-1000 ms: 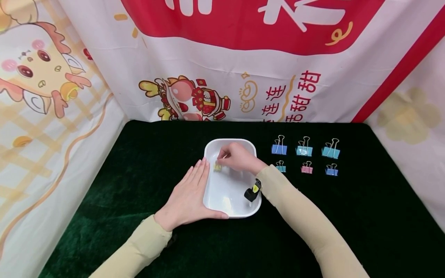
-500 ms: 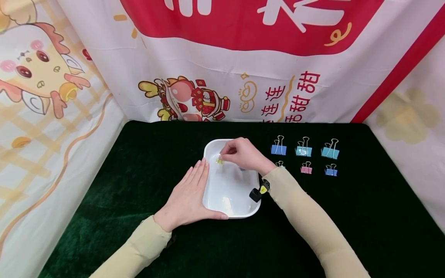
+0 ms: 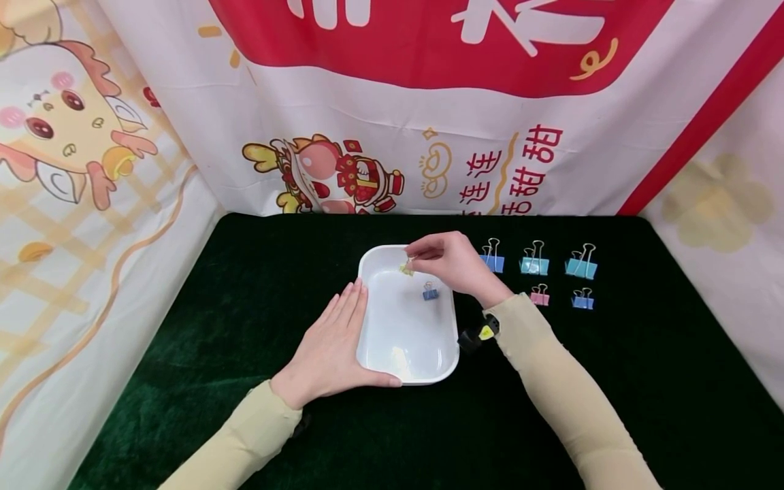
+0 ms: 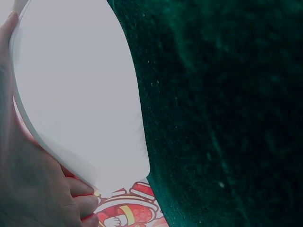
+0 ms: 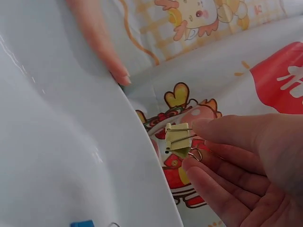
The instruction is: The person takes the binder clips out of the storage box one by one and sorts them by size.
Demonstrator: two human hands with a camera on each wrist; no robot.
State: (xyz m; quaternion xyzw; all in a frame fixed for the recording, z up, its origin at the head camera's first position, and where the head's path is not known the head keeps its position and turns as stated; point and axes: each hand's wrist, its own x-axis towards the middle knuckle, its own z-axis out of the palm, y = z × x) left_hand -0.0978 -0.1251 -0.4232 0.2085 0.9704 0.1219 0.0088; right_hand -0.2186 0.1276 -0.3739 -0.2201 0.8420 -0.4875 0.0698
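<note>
My right hand (image 3: 450, 262) pinches a small yellow binder clip (image 5: 178, 137) by its wire handles, above the far end of a white tray (image 3: 404, 347). Inside the tray, toward its right wall, lies a small blue binder clip (image 3: 430, 292); the right wrist view catches only part of it at the bottom edge. My left hand (image 3: 327, 344) rests against the tray's left side, fingers straight along the wall and thumb at the near edge. In the left wrist view that hand (image 4: 42, 184) touches the tray's outer wall (image 4: 85, 94).
Right of the tray stand binder clips in two rows: larger blue (image 3: 492, 263), light blue (image 3: 535, 265) and teal (image 3: 581, 268) ones behind, smaller pink (image 3: 540, 298) and blue (image 3: 583, 301) ones in front. Dark green cloth (image 3: 275, 252) covers the table, with printed curtains (image 3: 367, 102) behind.
My right hand has lifted the yellow binder clip from the tray's left part and carried it up and rightward. The blue clip in the tray has come into sight. The left hand stays put.
</note>
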